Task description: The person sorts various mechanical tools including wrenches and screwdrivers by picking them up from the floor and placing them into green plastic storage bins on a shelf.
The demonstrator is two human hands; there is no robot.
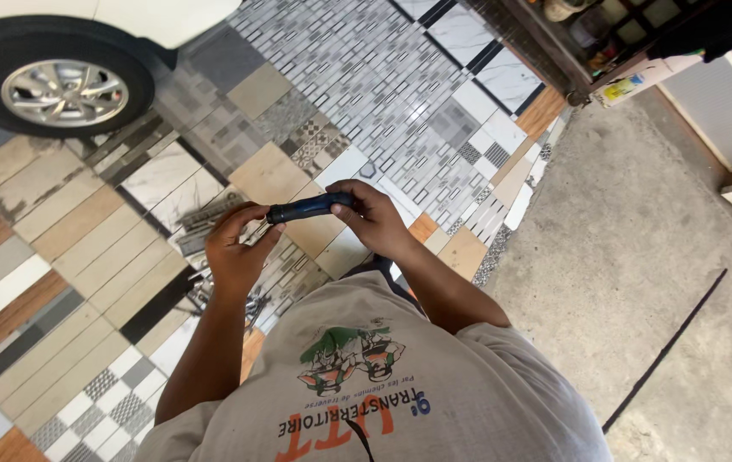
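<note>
Patchwork floor tiles (84,222) lie below, with a car wheel (45,90) far off to the upper left and bare concrete (640,257) to the right. Dark blue tool handle (308,206) is held level between both hands, long axis running left-right: left hand (238,248) has its fingers closed on the near-left end, right hand (374,218) has its fingers wrapped over the right end, both equally near. Handle's ends are hidden under the fingers; metal tools (212,218) on the floor beneath the left hand are hard to make out.
</note>
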